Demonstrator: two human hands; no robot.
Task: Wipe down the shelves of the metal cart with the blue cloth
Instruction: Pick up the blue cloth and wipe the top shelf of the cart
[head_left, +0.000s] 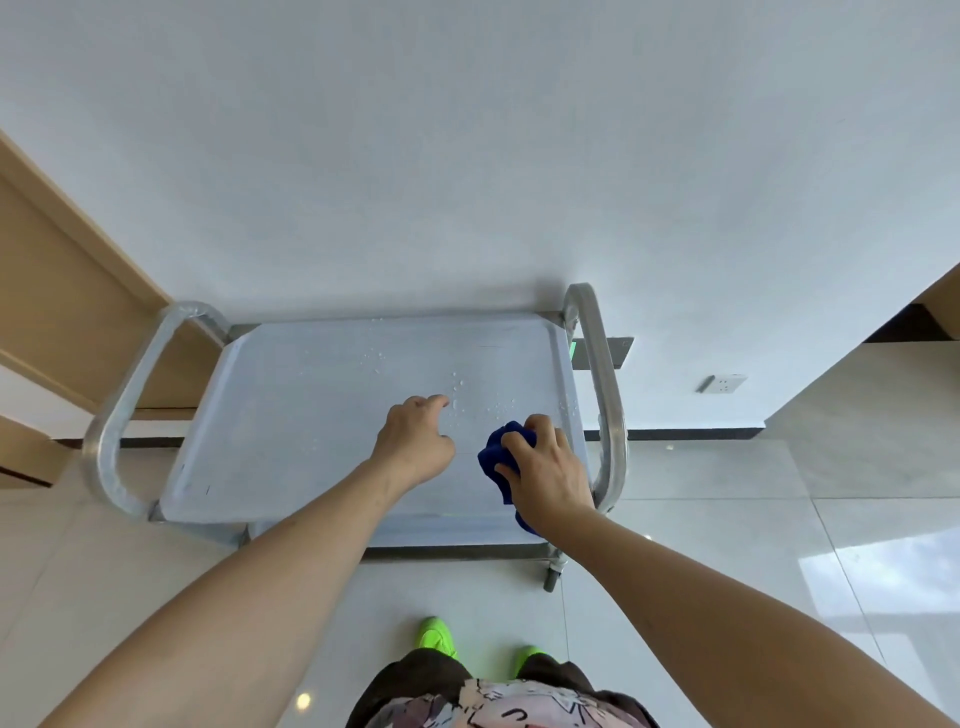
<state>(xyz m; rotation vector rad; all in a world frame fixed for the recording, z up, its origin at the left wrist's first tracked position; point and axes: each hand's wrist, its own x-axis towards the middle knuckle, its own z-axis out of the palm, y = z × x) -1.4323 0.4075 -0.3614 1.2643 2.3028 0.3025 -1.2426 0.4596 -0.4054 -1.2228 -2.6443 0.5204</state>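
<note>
A pale white wall (467, 156) fills the upper half of the view, meeting a glossy light-grey tiled floor (779, 545) below, with light wooden panelling (62, 312) at the left edge. Against the wall stands the silver metal cart (597, 364) with rounded tubular handles at both ends; its flat rectangular top shelf (291, 415) lies directly in front of the person, and a lower shelf edge and one small caster (553, 577) show beneath it. Two bare forearms reach over the near rim. The right hand (545, 473) rests near the shelf's right end with its fingers (511, 444) curled over the crumpled blue cloth (496, 457), gripping it against the shelf. The left hand (415, 441) sits just beside it, near the middle of the shelf, fingers loosely bent and holding nothing; whether they touch the metal cannot be told. Scattered water droplets (457, 387) dot the shelf beyond the two hands. At the bottom edge, bright green shoes (436, 634) stand on the floor. A small white wall socket (730, 383) sits low on the wall to the right of the cart.
</note>
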